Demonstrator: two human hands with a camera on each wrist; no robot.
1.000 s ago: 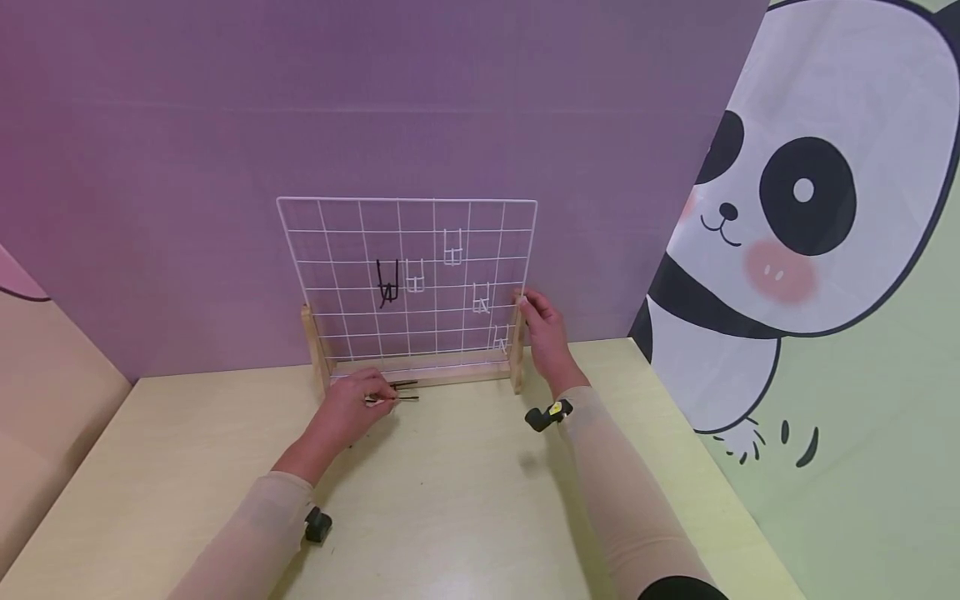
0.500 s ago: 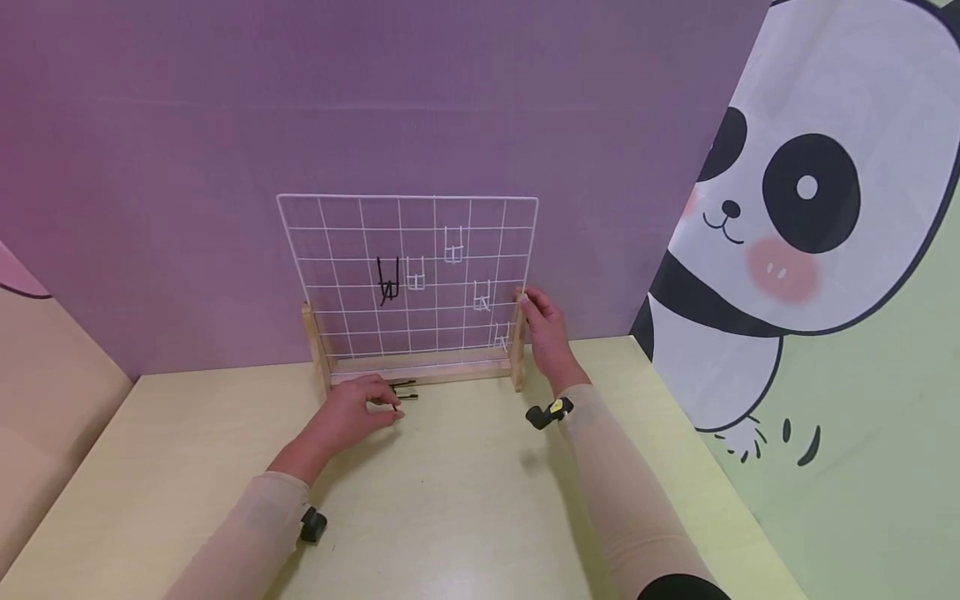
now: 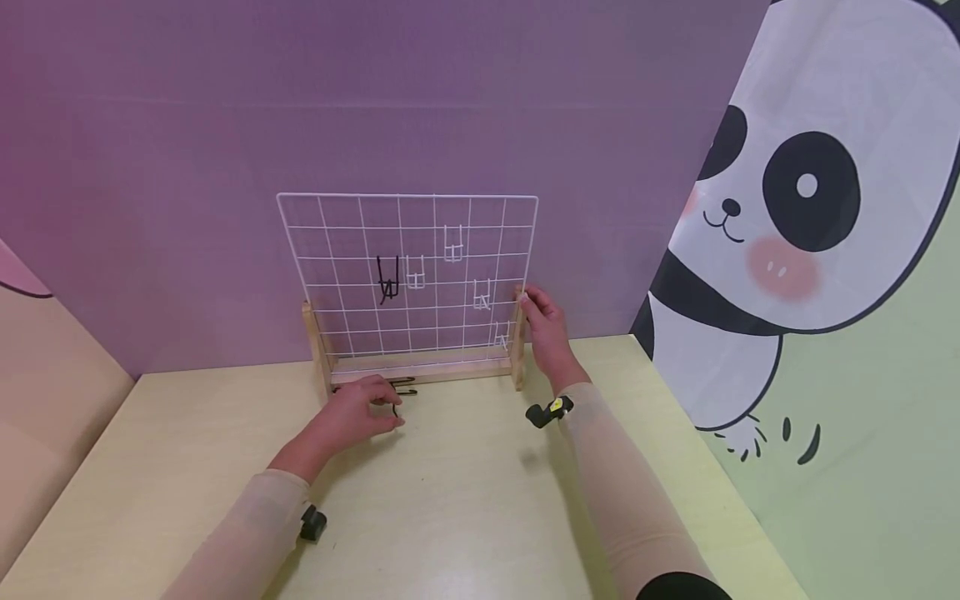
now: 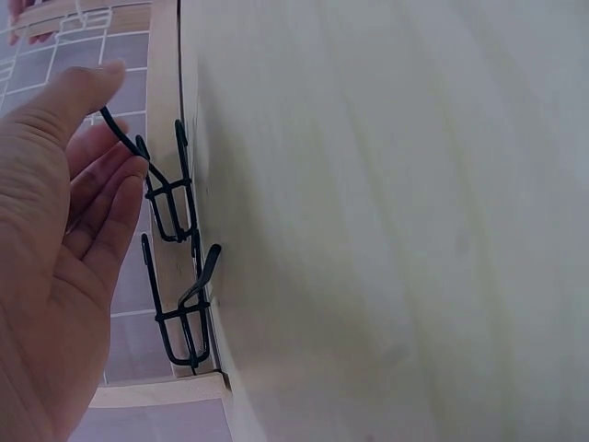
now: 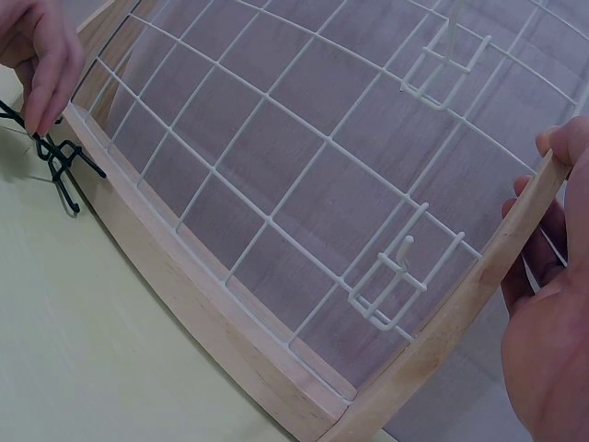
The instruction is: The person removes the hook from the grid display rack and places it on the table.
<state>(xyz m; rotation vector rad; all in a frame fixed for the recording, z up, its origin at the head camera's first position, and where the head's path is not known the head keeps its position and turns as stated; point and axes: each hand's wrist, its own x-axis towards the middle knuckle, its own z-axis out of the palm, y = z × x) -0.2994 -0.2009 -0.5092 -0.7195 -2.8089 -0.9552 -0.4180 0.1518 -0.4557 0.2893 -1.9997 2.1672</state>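
A white wire grid (image 3: 408, 196) stands upright in a wooden stand (image 3: 465, 369) on the table. My right hand (image 3: 551, 337) grips the stand's right wooden post (image 5: 451, 313), thumb in front and fingers behind. Low by the stand's front rail, my left hand (image 3: 352, 417) has its thumb and fingertips parted. The prong of a black wire hook (image 4: 170, 193) passes between them, close to or touching the fingers. A second black hook (image 4: 184, 318) lies beside it against the rail. Another black hook (image 3: 388, 287) hangs on the grid.
Several white wire hooks (image 3: 416, 275) hang on the grid's middle and right side. Behind the stand rises a purple wall (image 3: 225, 150). A panda picture (image 3: 806, 192) covers the wall at right. The pale tabletop (image 3: 435, 517) extends in front of the stand.
My left hand has parted its thumb from its fingers, having pinched the black hooks a second ago. The thumb has moved down and away from the fingertips. My right hand stays on the post.
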